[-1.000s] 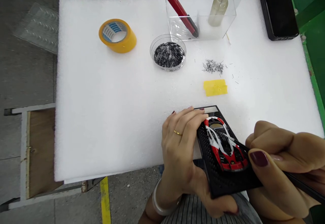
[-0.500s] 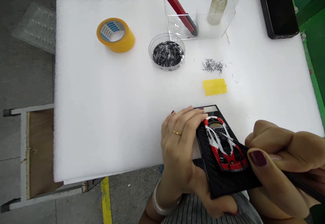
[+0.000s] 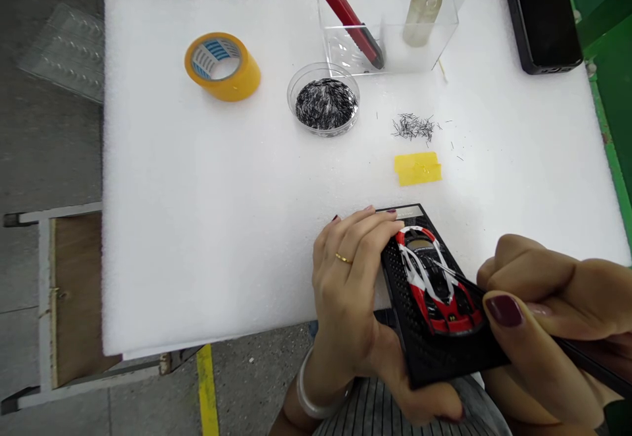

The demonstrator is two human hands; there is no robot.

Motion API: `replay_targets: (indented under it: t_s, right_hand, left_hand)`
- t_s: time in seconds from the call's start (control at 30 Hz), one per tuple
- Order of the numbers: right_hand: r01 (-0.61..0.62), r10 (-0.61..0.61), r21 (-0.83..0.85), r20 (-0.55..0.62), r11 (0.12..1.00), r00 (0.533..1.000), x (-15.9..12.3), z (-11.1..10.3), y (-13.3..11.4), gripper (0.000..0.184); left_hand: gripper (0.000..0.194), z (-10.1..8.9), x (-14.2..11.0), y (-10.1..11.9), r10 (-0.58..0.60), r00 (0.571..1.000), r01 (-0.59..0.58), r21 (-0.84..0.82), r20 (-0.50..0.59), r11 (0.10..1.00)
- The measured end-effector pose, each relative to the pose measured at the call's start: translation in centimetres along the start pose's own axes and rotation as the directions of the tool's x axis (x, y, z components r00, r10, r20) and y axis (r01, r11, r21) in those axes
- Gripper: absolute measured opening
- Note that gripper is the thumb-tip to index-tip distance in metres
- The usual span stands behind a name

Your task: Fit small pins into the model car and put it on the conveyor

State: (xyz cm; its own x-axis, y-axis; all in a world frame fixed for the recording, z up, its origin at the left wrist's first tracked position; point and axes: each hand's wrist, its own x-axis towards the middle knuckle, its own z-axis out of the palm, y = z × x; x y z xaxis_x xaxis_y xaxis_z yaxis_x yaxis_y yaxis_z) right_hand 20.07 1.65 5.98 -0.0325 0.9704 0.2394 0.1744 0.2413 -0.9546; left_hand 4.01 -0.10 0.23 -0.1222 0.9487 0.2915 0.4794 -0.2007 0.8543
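Observation:
A small red, white and black model car [image 3: 434, 284] sits on a black perforated base [image 3: 434, 350] at the near edge of the white foam sheet [image 3: 197, 192]. My left hand [image 3: 353, 298] grips the base from the left, fingers curled over its top edge, thumb under its near corner. My right hand [image 3: 548, 327] is closed on thin black tweezers [image 3: 459, 279], whose tips touch the car's roof.
A roll of yellow tape [image 3: 222, 66] lies far left. A round clear dish of black pins [image 3: 324, 100], a loose pile of pins [image 3: 413, 128] and a yellow tape scrap [image 3: 417, 168] lie mid-sheet. A clear box [image 3: 390, 27] with a red-handled tool and a black phone [image 3: 543, 18] stand behind.

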Motion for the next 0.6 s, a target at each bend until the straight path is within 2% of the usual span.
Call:
replay_targets:
  t_s: [0.17, 0.37, 0.6]
  right_hand:
    - [0.026, -0.025, -0.063, 0.024, 0.998, 0.999, 0.14, 0.17, -0.52, 0.034]
    - [-0.005, 0.001, -0.089, -0.045, 0.996, 0.999, -0.17, 0.32, -0.17, 0.038]
    - [-0.031, 0.027, -0.075, -0.052, 0.997, 0.998, -0.30, 0.38, -0.29, 0.039]
  left_hand:
    - [0.062, 0.07, 0.04, -0.05, 0.006, 1.000, -0.006, -0.007, -0.006, 1.000]
    - [0.064, 0.15, 0.05, 0.01, -0.004, 1.000, 0.004, -0.024, -0.020, 1.000]
    - [0.057, 0.11, 0.10, 0.02, -0.003, 1.000, 0.003, 0.000, -0.006, 1.000]
